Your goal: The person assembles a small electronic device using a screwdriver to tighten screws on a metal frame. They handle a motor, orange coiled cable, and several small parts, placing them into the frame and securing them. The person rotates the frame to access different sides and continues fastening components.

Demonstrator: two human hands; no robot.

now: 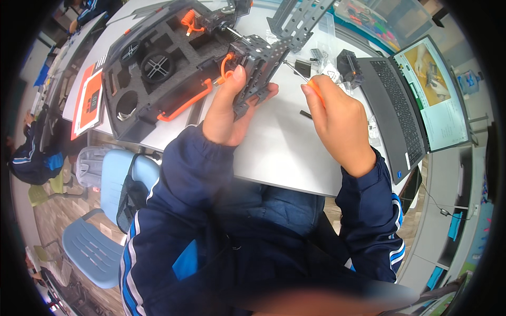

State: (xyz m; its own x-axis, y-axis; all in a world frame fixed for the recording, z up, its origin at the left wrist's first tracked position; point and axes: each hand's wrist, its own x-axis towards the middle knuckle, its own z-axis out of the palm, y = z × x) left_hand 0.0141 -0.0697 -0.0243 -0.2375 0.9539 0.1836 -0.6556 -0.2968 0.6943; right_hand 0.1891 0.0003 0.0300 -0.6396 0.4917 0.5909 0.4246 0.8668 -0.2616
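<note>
1. Navy sleeves (184, 163) with white and blue stripes come up from the lower edge, toward the white table (284, 158).
2. The right hand (342, 124) is closed around an orange-handled screwdriver (317, 92). Its thin shaft points away and to the left, toward the frame; whether the tip touches, I cannot tell.
3. The left hand (226, 108) grips the near end of a dark, perforated metal frame (279, 50), thumb on the left side, fingertips showing on the right.
4. That frame is held up over the table; its long axis slants from the near-left end at the palm to the far-right end by the view's top edge.
5. Left of it lies an open dark case (182, 87) with a black wheel (158, 67) in its foam.
6. At right, an open laptop (392, 95) turns its screen leftward.
7. Farther off sits a clear bin (369, 21) of coloured parts.
</note>
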